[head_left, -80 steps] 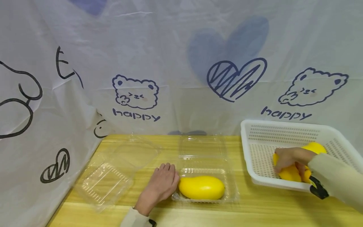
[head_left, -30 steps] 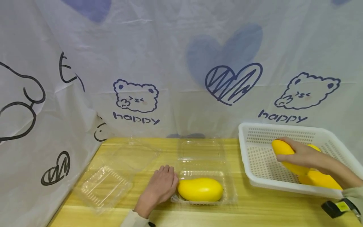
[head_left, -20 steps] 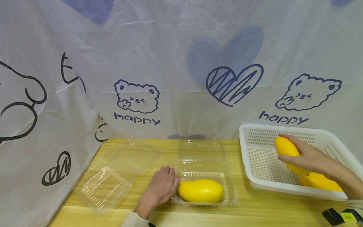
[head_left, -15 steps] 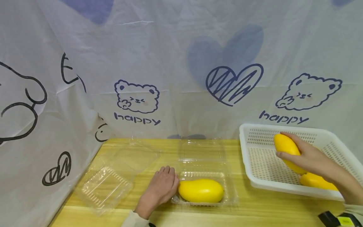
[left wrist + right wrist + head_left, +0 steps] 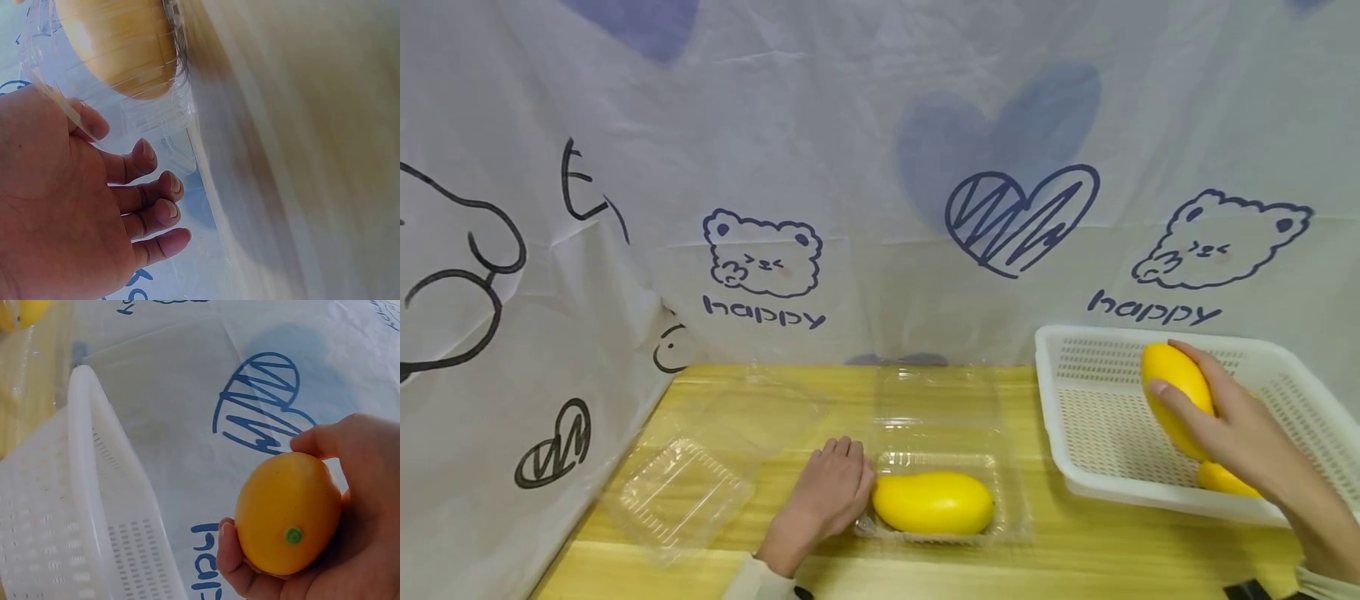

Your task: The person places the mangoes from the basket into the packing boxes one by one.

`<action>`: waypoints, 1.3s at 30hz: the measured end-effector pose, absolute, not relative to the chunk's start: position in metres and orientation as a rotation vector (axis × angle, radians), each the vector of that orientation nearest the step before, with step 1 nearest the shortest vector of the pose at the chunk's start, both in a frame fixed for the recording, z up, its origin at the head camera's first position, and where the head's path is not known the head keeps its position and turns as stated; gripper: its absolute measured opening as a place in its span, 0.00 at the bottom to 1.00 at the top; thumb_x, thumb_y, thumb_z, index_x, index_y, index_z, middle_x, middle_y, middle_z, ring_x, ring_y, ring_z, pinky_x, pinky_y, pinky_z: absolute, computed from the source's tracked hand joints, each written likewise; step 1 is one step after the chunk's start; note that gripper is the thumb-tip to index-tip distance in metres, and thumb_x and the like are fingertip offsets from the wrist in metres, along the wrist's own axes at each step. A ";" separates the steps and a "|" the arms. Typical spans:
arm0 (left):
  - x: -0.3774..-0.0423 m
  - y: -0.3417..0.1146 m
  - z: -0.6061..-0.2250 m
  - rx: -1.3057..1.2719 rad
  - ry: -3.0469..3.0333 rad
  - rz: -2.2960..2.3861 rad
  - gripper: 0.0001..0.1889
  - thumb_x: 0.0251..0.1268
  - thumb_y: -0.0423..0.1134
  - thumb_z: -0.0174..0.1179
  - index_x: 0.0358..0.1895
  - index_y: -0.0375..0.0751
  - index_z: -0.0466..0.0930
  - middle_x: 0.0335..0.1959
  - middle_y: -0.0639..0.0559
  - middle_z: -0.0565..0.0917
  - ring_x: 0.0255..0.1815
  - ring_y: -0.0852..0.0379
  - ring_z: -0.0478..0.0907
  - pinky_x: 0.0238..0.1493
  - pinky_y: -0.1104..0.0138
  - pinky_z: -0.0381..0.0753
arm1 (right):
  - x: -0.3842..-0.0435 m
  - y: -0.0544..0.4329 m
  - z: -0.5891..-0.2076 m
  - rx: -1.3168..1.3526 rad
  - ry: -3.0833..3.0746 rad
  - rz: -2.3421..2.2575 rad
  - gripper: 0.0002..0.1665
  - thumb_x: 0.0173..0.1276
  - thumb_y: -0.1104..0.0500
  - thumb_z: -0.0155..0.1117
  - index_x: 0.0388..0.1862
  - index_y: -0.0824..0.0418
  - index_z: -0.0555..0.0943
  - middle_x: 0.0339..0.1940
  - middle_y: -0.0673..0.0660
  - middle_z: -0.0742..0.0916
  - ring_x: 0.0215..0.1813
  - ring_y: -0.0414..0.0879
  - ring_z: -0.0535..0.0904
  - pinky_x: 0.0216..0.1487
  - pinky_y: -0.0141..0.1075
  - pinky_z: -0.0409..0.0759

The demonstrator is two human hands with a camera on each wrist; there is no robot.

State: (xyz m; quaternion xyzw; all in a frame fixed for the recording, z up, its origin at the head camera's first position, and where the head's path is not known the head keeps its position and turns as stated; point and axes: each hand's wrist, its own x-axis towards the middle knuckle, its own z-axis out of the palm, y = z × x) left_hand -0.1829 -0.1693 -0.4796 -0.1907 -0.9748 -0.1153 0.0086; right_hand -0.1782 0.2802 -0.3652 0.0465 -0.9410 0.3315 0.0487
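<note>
My right hand [image 5: 1247, 425] grips a yellow mango [image 5: 1176, 400] and holds it tilted over the white basket; in the right wrist view this mango [image 5: 287, 512] shows its green stem end. Another mango [image 5: 1225, 479] lies in the basket, partly hidden by that hand. My left hand [image 5: 827, 492] rests at the left side of a clear plastic clamshell box [image 5: 1011, 517], its fingers loosely bent in the left wrist view, with the thumb right at the box's edge. A mango [image 5: 932, 502] lies lengthwise in the box's base, and the lid lies back behind it.
The white perforated basket [image 5: 1051, 417] stands at the right on the wooden table [image 5: 925, 575]. A second clear clamshell box [image 5: 685, 492] lies opened at the left. A white printed cloth [image 5: 880, 275] hangs behind and along the left.
My right hand has taken hold of a mango in the basket, raised it and turned its upper end upward, lately shifting slightly right. My left hand has stayed beside the box.
</note>
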 end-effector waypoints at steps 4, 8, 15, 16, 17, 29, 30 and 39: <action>-0.184 -0.172 -0.479 -0.579 -3.051 -0.357 0.16 0.83 0.41 0.39 0.42 0.34 0.74 0.40 0.41 0.76 0.44 0.44 0.73 0.49 0.49 0.75 | -0.175 0.277 -0.367 0.189 -2.771 1.115 0.38 0.85 0.50 0.42 0.85 0.61 0.46 0.57 0.73 0.74 0.39 0.51 0.73 0.32 0.40 0.73; -0.185 -0.171 -0.479 -0.595 -3.054 -0.360 0.17 0.83 0.41 0.38 0.44 0.32 0.75 0.43 0.38 0.78 0.46 0.42 0.73 0.51 0.48 0.75 | -0.172 0.278 -0.369 0.188 -2.692 1.207 0.36 0.85 0.53 0.42 0.85 0.59 0.47 0.62 0.72 0.72 0.38 0.43 0.71 0.34 0.34 0.72; -0.186 -0.169 -0.479 -0.596 -3.021 -0.320 0.17 0.82 0.41 0.39 0.40 0.34 0.74 0.41 0.38 0.78 0.47 0.41 0.75 0.54 0.45 0.75 | -0.170 0.274 -0.368 0.092 -2.580 1.292 0.37 0.83 0.48 0.51 0.85 0.47 0.53 0.68 0.68 0.70 0.44 0.44 0.71 0.36 0.29 0.73; -0.186 -0.168 -0.479 -0.596 -3.021 -0.321 0.17 0.82 0.41 0.39 0.40 0.34 0.74 0.41 0.39 0.78 0.48 0.40 0.75 0.55 0.45 0.75 | -0.170 0.273 -0.368 0.078 -2.573 1.306 0.38 0.82 0.48 0.52 0.85 0.46 0.53 0.68 0.68 0.70 0.44 0.45 0.70 0.36 0.29 0.74; -0.186 -0.168 -0.479 -0.596 -3.022 -0.325 0.17 0.82 0.41 0.39 0.40 0.34 0.74 0.41 0.39 0.78 0.48 0.41 0.75 0.55 0.45 0.75 | -0.170 0.272 -0.368 0.066 -2.565 1.317 0.38 0.82 0.48 0.53 0.85 0.47 0.53 0.68 0.68 0.70 0.44 0.45 0.70 0.36 0.29 0.74; -0.185 -0.165 -0.478 -0.608 -3.039 -0.348 0.19 0.83 0.42 0.38 0.47 0.31 0.76 0.47 0.36 0.80 0.52 0.39 0.75 0.60 0.44 0.74 | -0.164 0.261 -0.369 0.024 -2.483 1.445 0.38 0.79 0.50 0.58 0.83 0.43 0.55 0.62 0.56 0.71 0.45 0.45 0.73 0.37 0.30 0.78; -0.185 -0.165 -0.478 -0.607 -3.042 -0.349 0.19 0.83 0.42 0.38 0.47 0.31 0.76 0.47 0.36 0.80 0.52 0.40 0.75 0.59 0.44 0.74 | -0.164 0.259 -0.369 0.030 -2.475 1.466 0.38 0.79 0.51 0.59 0.82 0.42 0.56 0.62 0.54 0.71 0.46 0.45 0.73 0.37 0.30 0.78; -0.183 -0.172 -0.478 -0.582 -3.072 -0.340 0.18 0.83 0.41 0.38 0.46 0.32 0.75 0.43 0.39 0.78 0.47 0.43 0.73 0.53 0.47 0.75 | -0.167 0.241 -0.374 0.149 -2.432 1.630 0.42 0.77 0.58 0.63 0.83 0.44 0.56 0.68 0.55 0.70 0.49 0.37 0.79 0.42 0.30 0.83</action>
